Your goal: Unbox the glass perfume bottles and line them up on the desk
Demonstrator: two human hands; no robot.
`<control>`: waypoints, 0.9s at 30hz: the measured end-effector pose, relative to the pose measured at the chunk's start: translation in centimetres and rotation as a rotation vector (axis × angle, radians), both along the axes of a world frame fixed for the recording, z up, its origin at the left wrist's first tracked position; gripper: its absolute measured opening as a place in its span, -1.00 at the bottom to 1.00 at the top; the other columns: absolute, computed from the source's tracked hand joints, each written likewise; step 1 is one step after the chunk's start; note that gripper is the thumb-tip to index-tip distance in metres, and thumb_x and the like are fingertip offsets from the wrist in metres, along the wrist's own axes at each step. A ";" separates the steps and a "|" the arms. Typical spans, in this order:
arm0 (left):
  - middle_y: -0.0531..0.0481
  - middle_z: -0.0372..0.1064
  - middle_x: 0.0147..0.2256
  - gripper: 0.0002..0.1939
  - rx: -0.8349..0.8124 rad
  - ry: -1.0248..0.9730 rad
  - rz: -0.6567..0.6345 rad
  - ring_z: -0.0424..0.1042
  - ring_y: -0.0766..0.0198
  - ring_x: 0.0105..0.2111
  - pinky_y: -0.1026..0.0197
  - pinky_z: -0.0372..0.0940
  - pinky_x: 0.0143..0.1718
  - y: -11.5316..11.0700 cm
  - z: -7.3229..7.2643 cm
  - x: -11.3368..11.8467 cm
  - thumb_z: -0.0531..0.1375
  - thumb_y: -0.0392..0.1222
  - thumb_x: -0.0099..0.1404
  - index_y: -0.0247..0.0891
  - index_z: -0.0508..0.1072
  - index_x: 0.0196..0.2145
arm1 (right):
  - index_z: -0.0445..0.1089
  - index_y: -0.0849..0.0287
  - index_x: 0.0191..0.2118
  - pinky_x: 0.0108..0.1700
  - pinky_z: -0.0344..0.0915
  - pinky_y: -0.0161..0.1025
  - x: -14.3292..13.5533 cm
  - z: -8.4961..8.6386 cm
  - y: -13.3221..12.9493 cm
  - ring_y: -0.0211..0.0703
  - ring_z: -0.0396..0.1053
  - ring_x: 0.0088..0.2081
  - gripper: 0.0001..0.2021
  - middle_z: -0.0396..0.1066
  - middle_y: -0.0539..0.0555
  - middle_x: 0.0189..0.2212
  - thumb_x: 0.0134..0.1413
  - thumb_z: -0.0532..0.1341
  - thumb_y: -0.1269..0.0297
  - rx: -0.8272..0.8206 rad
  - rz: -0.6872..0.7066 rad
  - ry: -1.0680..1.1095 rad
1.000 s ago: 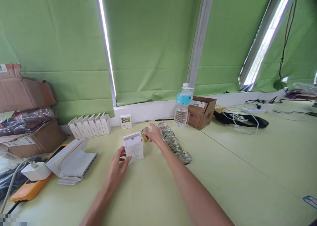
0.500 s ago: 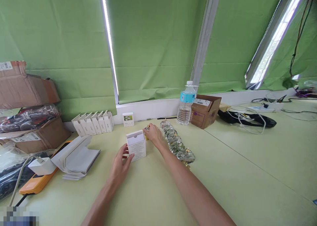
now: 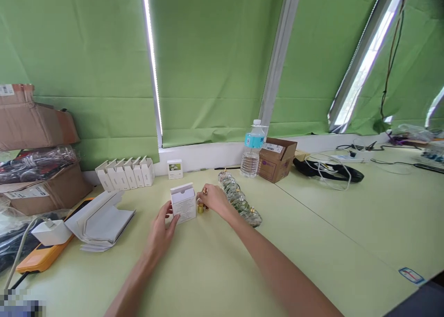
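Note:
A small white box [image 3: 183,205] stands upright on the table with its top flap up. My left hand [image 3: 163,222] grips its left side, thumb on the front. Right of the box, my right hand [image 3: 213,199] has its fingers closed on a small gold-coloured piece [image 3: 200,208], which hangs beside the box's edge. Part of that piece is hidden by the fingers. Beyond my right forearm lies a slanting row of clear glass-like pieces with gold tops [image 3: 238,199].
Several white boxes [image 3: 125,173] and a small picture box [image 3: 175,169] stand at the back. A bottle [image 3: 250,157] and a cardboard box [image 3: 276,160] are behind the glass row. Folded white cartons [image 3: 104,224] and an orange device [image 3: 41,257] lie left.
The view has shifted to the right. My right hand has tilted and its fingers have drawn slightly away from the box's top, and the gold-coloured piece shows more clearly. My left hand keeps its hold.

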State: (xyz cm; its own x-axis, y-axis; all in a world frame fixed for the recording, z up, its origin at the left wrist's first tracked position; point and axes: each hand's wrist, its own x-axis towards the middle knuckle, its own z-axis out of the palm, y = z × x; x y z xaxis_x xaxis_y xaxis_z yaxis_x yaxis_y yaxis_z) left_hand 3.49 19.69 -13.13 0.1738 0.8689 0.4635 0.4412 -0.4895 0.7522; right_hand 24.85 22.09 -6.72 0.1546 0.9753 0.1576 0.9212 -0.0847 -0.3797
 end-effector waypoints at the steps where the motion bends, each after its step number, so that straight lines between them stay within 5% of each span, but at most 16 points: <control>1: -0.15 0.45 -0.06 -0.53 0.001 0.002 0.006 0.45 0.07 -0.09 -0.04 0.32 -0.06 0.0 0.0 0.0 0.09 0.02 0.31 -0.17 0.24 0.12 | 0.45 0.18 -0.23 -0.35 0.13 -0.31 0.1 0.0 -0.6 -0.08 0.45 -0.28 -0.75 0.52 0.15 -0.30 0.14 0.16 0.11 0.001 0.012 -0.002; 13: -0.17 0.44 -0.07 -0.50 -0.013 0.016 0.015 0.47 0.07 -0.13 0.00 0.39 -0.15 0.2 -0.2 -0.1 0.08 0.07 0.31 -0.18 0.21 0.13 | 0.47 0.16 -0.27 -0.40 0.14 -0.33 0.3 0.5 -6.3 -0.15 0.44 -0.36 -0.71 0.52 0.08 -0.36 0.18 0.13 0.07 0.007 0.178 0.062; 18: -0.18 0.41 -0.05 -0.43 -0.014 0.029 0.034 0.44 0.04 -0.08 -0.07 0.35 -0.08 -0.1 -0.1 0.1 0.08 0.08 0.31 -0.18 0.14 0.19 | 0.39 0.17 -0.03 -0.24 0.20 -0.31 0.7 1.0 -7.9 -0.12 0.44 -0.19 -0.66 0.48 0.13 -0.13 0.26 0.06 0.08 0.129 0.188 0.097; 21: -0.21 0.34 0.02 -0.38 0.018 0.038 0.097 0.38 0.02 -0.02 -0.10 0.32 -0.03 -0.2 0.0 0.3 0.09 0.08 0.30 -0.20 0.08 0.23 | 0.44 0.14 -0.18 -0.21 0.18 -0.30 1.6 1.2 -9.0 -0.16 0.42 -0.22 -0.73 0.48 0.09 -0.19 0.30 0.01 0.21 0.231 0.142 0.072; 24: -0.22 0.27 0.07 -0.39 0.136 0.031 0.223 0.34 0.03 -0.02 -0.07 0.30 -0.03 -0.7 0.6 0.4 0.09 0.07 0.30 -0.22 0.09 0.21 | 0.47 0.11 -0.36 -0.32 0.15 -0.31 2.4 0.6 -9.9 -0.17 0.41 -0.36 -0.73 0.49 0.02 -0.40 0.26 0.05 0.25 0.092 0.224 0.050; 27: -0.16 0.31 -0.06 -0.55 0.303 0.024 0.372 0.35 0.09 -0.15 0.00 0.30 -0.11 -1.6 1.5 0.5 0.11 0.02 0.30 -0.21 0.21 0.07 | 0.50 0.06 -0.36 -0.36 0.13 -0.31 2.6 -0.4 -10.5 -0.14 0.41 -0.39 -0.76 0.50 0.00 -0.41 0.21 0.09 0.30 -0.010 0.363 -0.017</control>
